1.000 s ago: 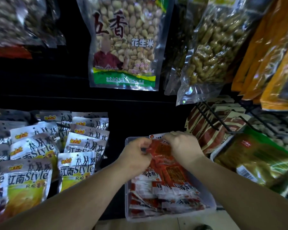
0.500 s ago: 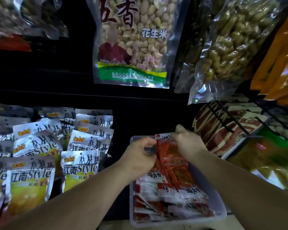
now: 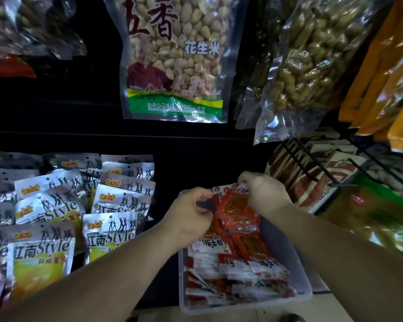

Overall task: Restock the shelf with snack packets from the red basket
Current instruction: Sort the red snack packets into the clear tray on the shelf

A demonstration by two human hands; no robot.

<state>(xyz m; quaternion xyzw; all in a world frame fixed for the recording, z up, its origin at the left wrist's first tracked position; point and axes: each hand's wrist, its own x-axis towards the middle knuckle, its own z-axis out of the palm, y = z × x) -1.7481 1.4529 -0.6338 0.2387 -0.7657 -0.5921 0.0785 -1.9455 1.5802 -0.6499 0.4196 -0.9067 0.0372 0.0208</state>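
Two bare hands held red snack packets upright at the back of a clear tray on the shelf.

The left hand was curled, finger and thumb pinching the left edge of the glossy red foil packet, while the right hand gripped that packet's top edge from above with bent fingers. The packet stood at the far end of the shallow clear plastic tray. In front of it, a loose pile of red-and-white snack packets filled the rest of the tray. Just left of the tray, silver-and-yellow pouches lay in overlapping rows. Above hung a clear bag of shelled peanuts with a green band and, to its right, a clear bag of peanuts in the shell. Orange bags hung at the far right. A black wire rack held red-and-cream packets just beyond the right wrist.
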